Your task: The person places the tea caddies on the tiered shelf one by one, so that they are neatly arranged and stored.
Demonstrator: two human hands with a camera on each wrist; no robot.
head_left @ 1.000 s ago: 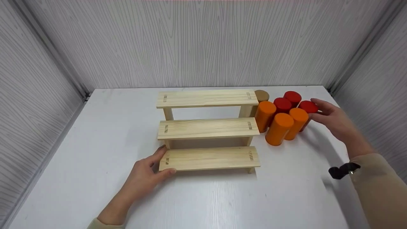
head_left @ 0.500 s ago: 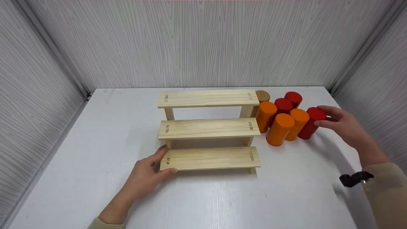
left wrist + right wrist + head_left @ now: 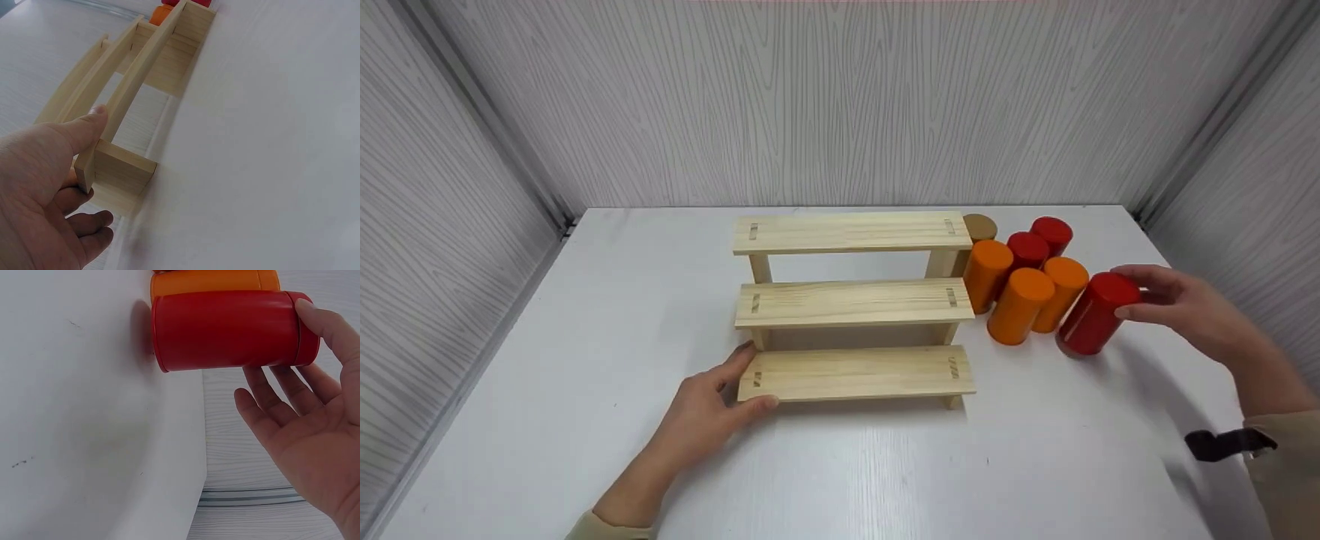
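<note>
A three-step wooden shelf (image 3: 855,304) of pale boards stands mid-table. My left hand (image 3: 697,416) grips the left end of its lowest board, thumb at the front edge and fingers behind; the left wrist view shows the thumb (image 3: 90,126) on the board. At the right, my right hand (image 3: 1192,311) holds a red cylindrical canister (image 3: 1099,315) near its top, between thumb and fingers. The right wrist view shows the canister (image 3: 225,329) with its lid seam under the thumb. Its base is close to the table; whether it touches is hard to tell.
Several orange canisters, one of them nearest the front (image 3: 1020,307), stand right of the shelf. Two more red canisters, including a rear one (image 3: 1051,232), are behind them. A brown-topped canister (image 3: 979,225) is partly hidden by the top board. Grey wood-patterned walls (image 3: 840,105) enclose the white table.
My right hand has drawn the red canister away from the group, rightward and toward me. The left hand keeps its hold on the shelf, which stays in place.
</note>
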